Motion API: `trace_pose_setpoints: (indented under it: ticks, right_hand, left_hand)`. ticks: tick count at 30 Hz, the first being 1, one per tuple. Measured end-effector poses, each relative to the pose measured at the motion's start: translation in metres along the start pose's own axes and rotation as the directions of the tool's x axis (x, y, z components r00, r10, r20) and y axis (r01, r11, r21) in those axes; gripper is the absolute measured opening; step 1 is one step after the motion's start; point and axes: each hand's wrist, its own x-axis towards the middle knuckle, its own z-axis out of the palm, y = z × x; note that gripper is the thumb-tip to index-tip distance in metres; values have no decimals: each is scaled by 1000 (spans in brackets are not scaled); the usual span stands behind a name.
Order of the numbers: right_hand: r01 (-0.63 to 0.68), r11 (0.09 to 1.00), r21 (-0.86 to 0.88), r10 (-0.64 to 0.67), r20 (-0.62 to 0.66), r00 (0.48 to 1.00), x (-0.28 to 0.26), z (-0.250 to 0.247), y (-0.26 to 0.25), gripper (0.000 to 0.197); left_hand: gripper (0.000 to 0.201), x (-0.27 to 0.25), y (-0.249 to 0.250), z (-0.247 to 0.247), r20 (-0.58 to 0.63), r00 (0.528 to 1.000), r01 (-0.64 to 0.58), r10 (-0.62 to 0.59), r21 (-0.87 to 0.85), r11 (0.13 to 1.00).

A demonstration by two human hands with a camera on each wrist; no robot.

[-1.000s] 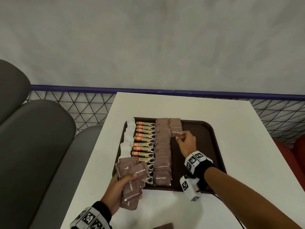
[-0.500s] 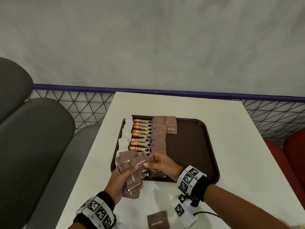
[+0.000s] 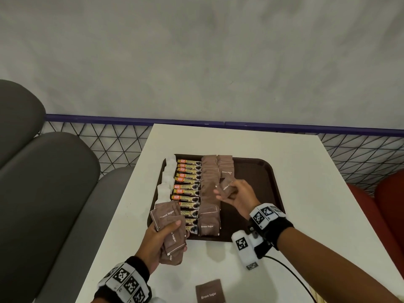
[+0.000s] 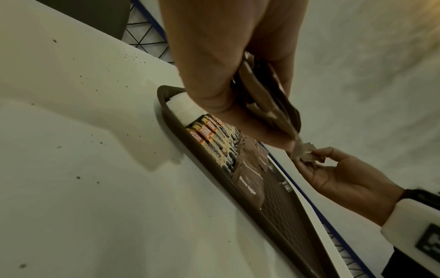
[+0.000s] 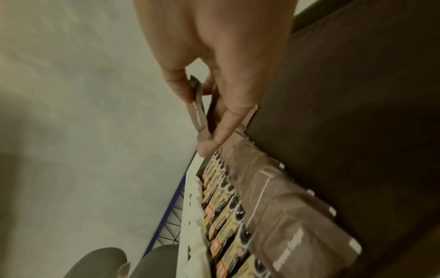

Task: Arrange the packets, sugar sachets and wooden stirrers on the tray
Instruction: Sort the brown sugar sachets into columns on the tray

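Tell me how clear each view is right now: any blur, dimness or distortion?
Head view: bright and sharp, lettering on the loose sachet readable, railing bowed by the wide lens. Left wrist view: dim, the left hand soft. Right wrist view: dim, motion-blurred, the right hand smeared, the tray nearly black.

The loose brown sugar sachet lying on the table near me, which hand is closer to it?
Left. The left hand, holding a stack of sachets, is just up-left of the loose brown sugar sachet; the right hand is farther, over the tray.
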Motion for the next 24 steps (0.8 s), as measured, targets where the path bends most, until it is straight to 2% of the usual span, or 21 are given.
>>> trace_pose_setpoints:
  ticks: [5,9,11,16,20,24]
  right_hand:
    - [83,960,-269,-112,-94,989,11,-23,-4,8]
    - [79,780,-621,-236,-174,956,30,-49,-4,16]
    - [72,701,-709,-282,-183,942,35,-55,-9,20]
    - [65,645,-762,-399,-263,878,47,-64,-23,16]
    - [-17,566,-824,-374,-275,886,58,-64,-31,15]
    - [-44,607,-793,-342,-311,887,73,-56,-26,15]
  left_hand:
    - [26,1,0,0,-6,1000,2,-1,12,1000]
    - [30,3,1,0,-6,1000,10,-10,12,1000]
    - [31,4,1,-1,-14,1000,14,-14,17,1000]
    - [31,7,3,-2,-4,1000,27,-27,16,1000]
    - [32,9,5,-3,-1,999,49,-49,5,999]
    - [32,11,6,-4,14,997,71,-71,4,997]
